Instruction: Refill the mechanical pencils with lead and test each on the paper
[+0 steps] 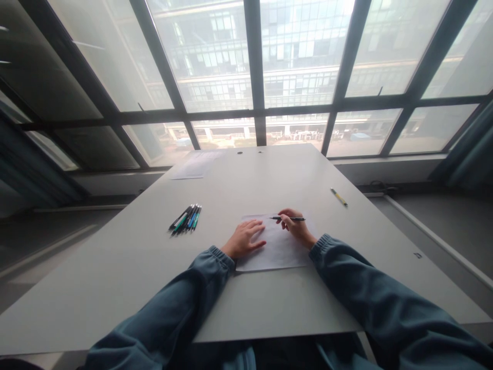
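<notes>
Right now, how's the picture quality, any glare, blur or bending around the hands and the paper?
Head view: strong backlight from the windows washes the far table pale; wide-angle bends the window frames; left hand, right hand, its pen and the paper are sharp, softly lit.

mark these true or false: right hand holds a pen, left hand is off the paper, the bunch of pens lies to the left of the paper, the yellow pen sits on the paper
The right hand holds a pen: true.
The left hand is off the sheet of paper: false, it lies flat on the sheet's left part.
A bunch of pens lies left of the paper: true.
The yellow pen sits on the paper: false, it lies apart on the table, farther right.
</notes>
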Action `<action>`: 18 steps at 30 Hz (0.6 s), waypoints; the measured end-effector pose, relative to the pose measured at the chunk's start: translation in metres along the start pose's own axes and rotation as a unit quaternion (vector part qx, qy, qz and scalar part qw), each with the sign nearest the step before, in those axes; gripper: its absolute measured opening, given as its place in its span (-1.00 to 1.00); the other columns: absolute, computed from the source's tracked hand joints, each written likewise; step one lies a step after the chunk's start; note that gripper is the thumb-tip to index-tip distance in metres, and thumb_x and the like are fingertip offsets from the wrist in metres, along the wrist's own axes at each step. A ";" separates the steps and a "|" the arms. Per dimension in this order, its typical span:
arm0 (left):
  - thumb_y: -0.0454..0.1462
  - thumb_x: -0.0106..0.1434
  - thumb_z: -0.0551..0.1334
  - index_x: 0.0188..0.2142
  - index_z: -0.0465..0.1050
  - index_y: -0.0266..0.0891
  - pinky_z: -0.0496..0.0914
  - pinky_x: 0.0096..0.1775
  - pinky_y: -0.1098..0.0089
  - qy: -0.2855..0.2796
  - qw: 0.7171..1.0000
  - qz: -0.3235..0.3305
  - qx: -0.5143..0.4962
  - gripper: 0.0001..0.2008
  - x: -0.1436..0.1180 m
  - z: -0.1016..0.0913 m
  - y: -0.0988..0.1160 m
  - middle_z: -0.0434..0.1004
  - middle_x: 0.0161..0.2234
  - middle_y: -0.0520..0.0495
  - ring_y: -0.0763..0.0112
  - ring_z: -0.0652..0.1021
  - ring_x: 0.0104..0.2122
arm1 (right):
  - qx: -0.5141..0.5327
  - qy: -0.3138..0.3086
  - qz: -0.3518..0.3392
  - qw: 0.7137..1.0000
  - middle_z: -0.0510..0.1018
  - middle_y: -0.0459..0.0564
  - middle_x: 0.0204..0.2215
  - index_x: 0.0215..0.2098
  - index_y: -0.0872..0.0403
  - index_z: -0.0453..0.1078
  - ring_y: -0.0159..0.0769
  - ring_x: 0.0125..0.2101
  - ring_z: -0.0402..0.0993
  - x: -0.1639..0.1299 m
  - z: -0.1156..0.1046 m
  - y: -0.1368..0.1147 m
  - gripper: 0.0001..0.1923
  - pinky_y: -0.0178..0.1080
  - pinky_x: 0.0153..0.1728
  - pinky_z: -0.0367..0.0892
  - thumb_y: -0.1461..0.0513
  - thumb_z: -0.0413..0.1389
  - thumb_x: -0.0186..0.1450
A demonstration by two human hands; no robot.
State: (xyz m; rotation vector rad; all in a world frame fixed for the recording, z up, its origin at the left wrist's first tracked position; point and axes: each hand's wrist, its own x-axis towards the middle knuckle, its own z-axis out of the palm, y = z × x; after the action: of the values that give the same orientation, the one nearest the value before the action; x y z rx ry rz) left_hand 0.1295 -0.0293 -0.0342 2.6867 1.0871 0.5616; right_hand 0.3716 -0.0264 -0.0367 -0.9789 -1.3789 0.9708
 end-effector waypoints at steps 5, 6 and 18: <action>-0.10 0.35 0.20 0.00 0.49 -0.16 0.38 0.10 0.14 0.128 0.987 -0.037 -0.093 -0.69 0.006 -0.002 -0.001 0.57 -0.01 -0.12 0.22 0.54 0.02 | 0.011 0.017 0.009 1.000 0.48 -0.11 -0.62 -0.41 0.09 0.36 -0.44 -0.65 0.29 -0.002 0.000 -0.004 -0.73 -0.39 -0.65 0.19 0.05 0.20 0.20; -0.10 0.34 0.21 -0.02 0.49 -0.16 0.39 0.09 0.13 0.153 0.981 -0.045 -0.107 -0.70 0.008 -0.002 -0.001 0.59 -0.04 -0.12 0.22 0.55 0.00 | 0.015 0.009 0.011 1.000 0.50 -0.09 -0.59 -0.40 0.09 0.37 -0.44 -0.64 0.30 -0.003 0.000 -0.005 -0.71 -0.39 -0.65 0.20 0.03 0.20 0.20; -0.09 0.29 0.29 -0.14 0.58 -0.16 0.47 -0.08 0.17 0.206 0.969 -0.009 -0.136 -0.75 0.037 0.004 0.004 0.65 -0.23 -0.11 0.25 0.60 -0.21 | 0.081 -0.070 0.049 0.993 0.61 0.03 -0.42 -0.20 0.14 0.52 -0.39 -0.51 0.39 -0.008 -0.001 -0.012 -0.62 -0.34 -0.54 0.28 0.02 0.26 0.17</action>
State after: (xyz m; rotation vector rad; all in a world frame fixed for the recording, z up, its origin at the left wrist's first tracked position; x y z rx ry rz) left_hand 0.1577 -0.0064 -0.0261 2.3753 1.0305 1.2093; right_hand 0.3728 -0.0381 -0.0280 -0.8753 -1.3532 1.2263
